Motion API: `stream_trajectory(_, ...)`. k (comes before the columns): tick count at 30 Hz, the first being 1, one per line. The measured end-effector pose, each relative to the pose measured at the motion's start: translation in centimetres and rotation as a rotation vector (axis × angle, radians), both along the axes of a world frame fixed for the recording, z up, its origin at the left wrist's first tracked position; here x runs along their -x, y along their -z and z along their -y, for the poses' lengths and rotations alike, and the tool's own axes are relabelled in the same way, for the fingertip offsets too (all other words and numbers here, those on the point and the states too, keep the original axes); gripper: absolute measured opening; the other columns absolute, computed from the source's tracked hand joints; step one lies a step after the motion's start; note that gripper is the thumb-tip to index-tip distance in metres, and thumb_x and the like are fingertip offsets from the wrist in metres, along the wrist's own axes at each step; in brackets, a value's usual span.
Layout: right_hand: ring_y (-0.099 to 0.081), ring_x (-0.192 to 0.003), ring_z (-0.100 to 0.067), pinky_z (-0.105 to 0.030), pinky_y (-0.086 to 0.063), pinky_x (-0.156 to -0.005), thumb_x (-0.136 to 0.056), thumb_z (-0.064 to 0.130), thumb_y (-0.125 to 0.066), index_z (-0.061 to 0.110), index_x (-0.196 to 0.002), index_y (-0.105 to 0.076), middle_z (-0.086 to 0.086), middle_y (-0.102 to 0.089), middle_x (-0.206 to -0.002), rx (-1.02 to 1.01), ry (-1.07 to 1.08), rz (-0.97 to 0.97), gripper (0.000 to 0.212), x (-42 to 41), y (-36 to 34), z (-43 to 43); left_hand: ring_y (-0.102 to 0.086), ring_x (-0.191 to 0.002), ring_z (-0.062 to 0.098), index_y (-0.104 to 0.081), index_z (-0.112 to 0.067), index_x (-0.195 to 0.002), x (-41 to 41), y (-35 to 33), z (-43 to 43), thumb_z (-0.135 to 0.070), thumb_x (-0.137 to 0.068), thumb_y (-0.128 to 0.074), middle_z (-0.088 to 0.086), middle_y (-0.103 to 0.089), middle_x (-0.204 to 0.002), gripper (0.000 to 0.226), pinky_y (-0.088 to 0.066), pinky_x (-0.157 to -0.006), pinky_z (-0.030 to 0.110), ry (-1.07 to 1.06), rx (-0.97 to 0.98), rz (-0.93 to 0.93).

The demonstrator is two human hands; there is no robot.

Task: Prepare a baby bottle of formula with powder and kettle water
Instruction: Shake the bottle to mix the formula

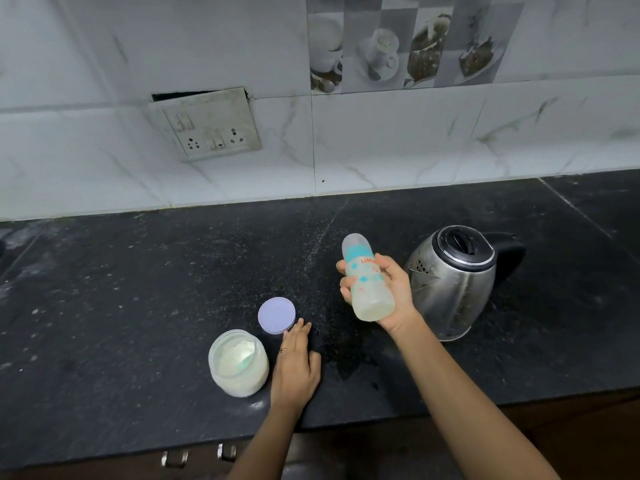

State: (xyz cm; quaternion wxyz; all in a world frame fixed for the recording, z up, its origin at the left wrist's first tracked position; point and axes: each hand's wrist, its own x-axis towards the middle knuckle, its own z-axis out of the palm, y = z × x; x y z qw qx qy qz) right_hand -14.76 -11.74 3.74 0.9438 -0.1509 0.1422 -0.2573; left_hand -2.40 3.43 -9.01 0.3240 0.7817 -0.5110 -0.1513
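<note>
Worked at a black speckled stone table (pixel 138 289), dusted with pale specks and wet in a patch (pixel 349 358) near its front edge. Faced a white marbled tile wall (pixel 381 140) with a grimy socket panel (pixel 211 124) hanging askew and a band of picture tiles (pixel 398 46) showing cups. Gripped the baby bottle (pixel 369 285) in the right hand (pixel 398 292), fingers curled round its body, held off the table and tilted, capped end toward the wall, cloudy pale liquid at its base. Rested the left hand (pixel 294 368) flat on the table, fingers straight, tips at the edge of a lilac lid (pixel 277 315). Had the open jar of powder (pixel 239 363) just left of that hand and the steel kettle (pixel 453 282), lid closed, just right of the bottle. Glimpsed two metal drawer handles (pixel 175 459) below the table's front edge.
</note>
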Motion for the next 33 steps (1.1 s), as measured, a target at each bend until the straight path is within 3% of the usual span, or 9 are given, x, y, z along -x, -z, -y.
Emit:
stream_trajectory(5, -0.062, -0.055, -0.023, -0.038, -0.058, -0.053, -0.036, 0.023, -0.096, 0.004, -0.111, -0.048, -0.014, -0.052, -0.087, -0.141, 0.103, 0.000, 0.091, -0.3, -0.2, -0.3, -0.030, -0.140, 0.019, -0.045, -0.011, -0.139, 0.0, -0.3, 0.1, -0.019, -0.084, -0.040, 0.003, -0.038, -0.150, 0.056, -0.021, -0.116, 0.032, -0.015, 0.010, 0.024)
stream_trajectory(8, -0.060, -0.059, -0.023, -0.046, -0.059, -0.061, -0.057, 0.027, -0.087, 0.003, -0.105, -0.050, -0.014, -0.050, -0.084, -0.192, 0.185, 0.005, 0.065, -0.4, -0.9, -1.0, -0.030, -0.139, 0.020, -0.047, -0.010, -0.138, 0.3, -0.3, 0.2, -0.018, -0.084, -0.040, 0.005, -0.040, -0.149, 0.055, -0.017, -0.116, 0.029, -0.019, 0.009, 0.043)
stream_trajectory(10, -0.064, -0.073, -0.029, -0.050, -0.058, -0.063, -0.080, 0.034, -0.069, 0.000, -0.111, -0.051, -0.021, -0.054, -0.103, -0.249, 0.238, -0.034, 0.049, -0.4, -1.7, -1.7, -0.030, -0.139, 0.020, -0.048, -0.009, -0.137, 0.4, -0.3, 0.2, -0.017, -0.084, -0.040, 0.007, -0.041, -0.148, 0.054, -0.014, -0.116, 0.027, -0.024, 0.003, 0.046)
stream_trajectory(12, -0.065, -0.085, -0.036, -0.055, -0.058, -0.067, -0.087, 0.032, -0.062, -0.001, -0.114, -0.052, -0.026, -0.053, -0.118, -0.289, 0.233, -0.020, 0.045, 0.0, -2.0, -2.1, -0.031, -0.139, 0.021, -0.048, -0.009, -0.136, 0.5, -0.2, 0.1, -0.017, -0.084, -0.040, 0.007, -0.041, -0.148, 0.054, -0.013, -0.116, 0.026, -0.033, -0.010, 0.048)
stream_trajectory(17, -0.067, -0.084, -0.038, -0.051, -0.058, -0.071, -0.069, 0.014, -0.081, 0.003, -0.127, -0.041, -0.026, -0.061, -0.103, -0.267, -0.100, 0.120, 0.072, 0.9, -0.7, -2.4, -0.030, -0.140, 0.024, -0.047, -0.010, -0.138, 0.7, -0.5, 0.1, -0.007, -0.088, -0.049, 0.006, -0.040, -0.149, 0.049, -0.018, -0.115, 0.029, -0.047, -0.019, 0.044)
stream_trajectory(21, -0.065, -0.091, -0.034, -0.047, -0.059, -0.066, -0.072, 0.020, -0.076, 0.000, -0.132, -0.043, -0.024, -0.059, -0.110, -0.418, 0.129, 0.151, 0.071, 0.5, 0.3, -2.4, -0.030, -0.140, 0.025, -0.047, -0.010, -0.138, 0.8, -0.7, -0.1, -0.007, -0.089, -0.049, 0.006, -0.040, -0.149, 0.049, -0.020, -0.116, 0.031, -0.037, -0.026, 0.051)
stream_trajectory(24, -0.064, -0.081, -0.032, -0.040, -0.058, -0.066, -0.077, 0.019, -0.075, -0.005, -0.120, -0.047, -0.022, -0.059, -0.104, -0.326, -0.085, 0.160, 0.057, 0.6, 0.7, -3.0, -0.032, -0.139, 0.025, -0.048, -0.010, -0.137, 0.9, -0.8, -0.2, -0.007, -0.089, -0.049, 0.007, -0.041, -0.148, 0.048, -0.020, -0.116, 0.032, -0.024, -0.029, 0.050)
stream_trajectory(29, -0.066, -0.076, -0.030, -0.038, -0.059, -0.059, -0.068, 0.021, -0.079, 0.002, -0.130, -0.045, -0.020, -0.060, -0.100, -0.364, 0.162, 0.113, 0.073, 0.2, 0.7, -2.7, -0.036, -0.137, 0.025, -0.050, -0.010, -0.135, 0.7, -0.2, -0.2, -0.018, -0.086, -0.038, 0.008, -0.043, -0.147, 0.051, -0.017, -0.115, 0.027, -0.025, -0.068, 0.044)
stream_trajectory(33, -0.064, -0.067, -0.026, -0.031, -0.056, -0.055, -0.070, 0.019, -0.078, 0.002, -0.119, -0.045, -0.019, -0.060, -0.095, -0.276, 0.049, 0.070, 0.062, 0.0, 0.5, -2.9, -0.036, -0.137, 0.022, -0.049, -0.011, -0.135, 0.4, -0.2, -0.1, -0.017, -0.087, -0.040, 0.007, -0.043, -0.147, 0.049, -0.016, -0.115, 0.027, -0.007, -0.070, 0.042)
